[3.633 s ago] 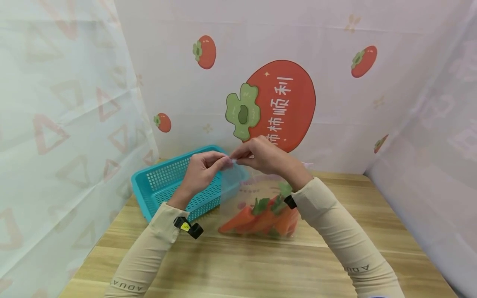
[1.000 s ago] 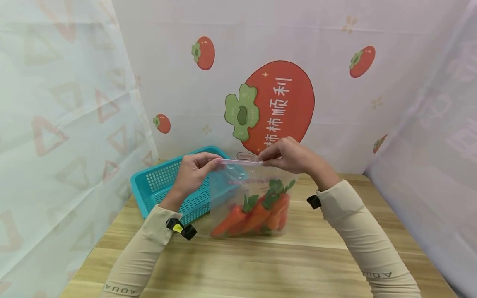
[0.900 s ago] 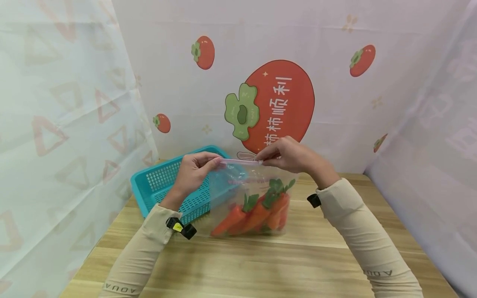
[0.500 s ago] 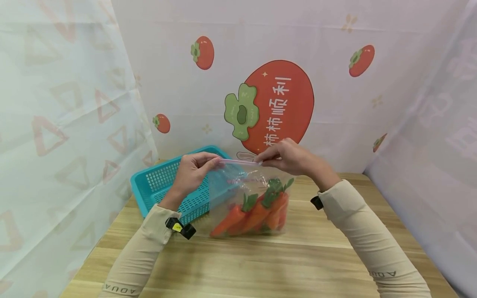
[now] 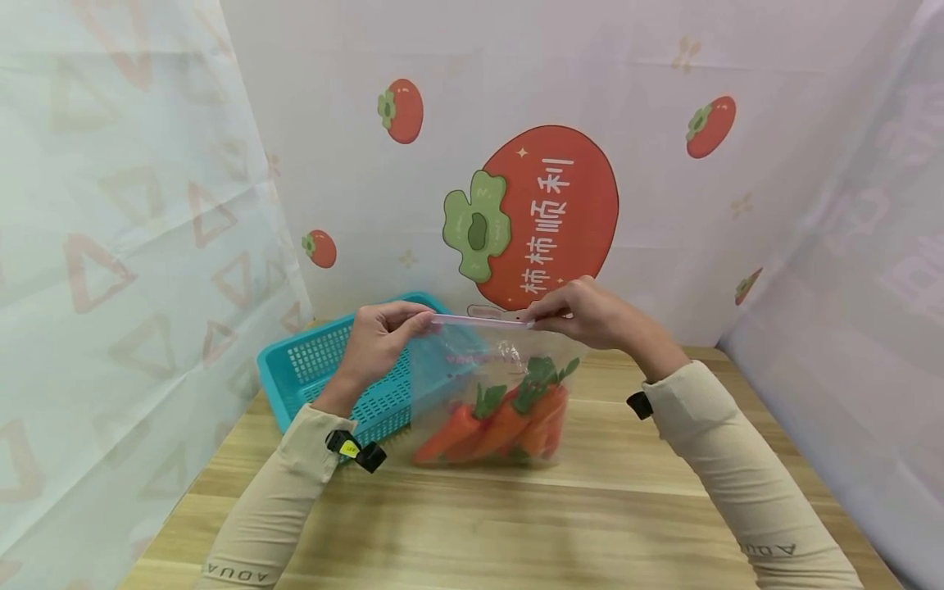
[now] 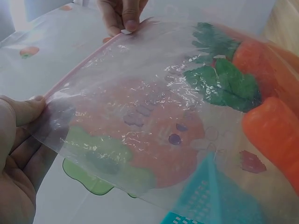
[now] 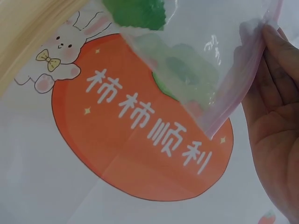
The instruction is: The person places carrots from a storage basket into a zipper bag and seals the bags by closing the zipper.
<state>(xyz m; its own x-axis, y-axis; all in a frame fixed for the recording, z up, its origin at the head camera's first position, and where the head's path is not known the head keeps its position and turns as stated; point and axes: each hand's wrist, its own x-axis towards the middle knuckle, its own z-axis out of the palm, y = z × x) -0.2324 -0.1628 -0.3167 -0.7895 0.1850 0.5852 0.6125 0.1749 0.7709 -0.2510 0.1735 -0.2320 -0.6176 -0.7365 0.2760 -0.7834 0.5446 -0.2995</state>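
Note:
A clear zip bag [image 5: 460,360] with a pink top strip hangs upright over the wooden table, holding several orange carrots [image 5: 505,430] with green leafy tops. Its left top corner is pinched between thumb and fingers of my left hand [image 5: 374,344]. Farther right on the strip, my right hand [image 5: 593,315] pinches the edge. In the left wrist view a small white slider [image 6: 126,31] shows at the right hand's fingertips [image 6: 132,24]. Beyond that hand, the bag's right top corner hangs free in the right wrist view. Whether the bag's bottom touches the table cannot be told.
Behind the bag, at the left, a blue perforated basket [image 5: 295,352] stands on the wooden table [image 5: 457,533]. White printed sheets form the back wall [image 5: 354,180] and both side walls.
From beside the left hand, my right hand has slid rightward along the bag's top strip, a little farther in the last half second. The left hand has kept its pinch, shifting slightly left.

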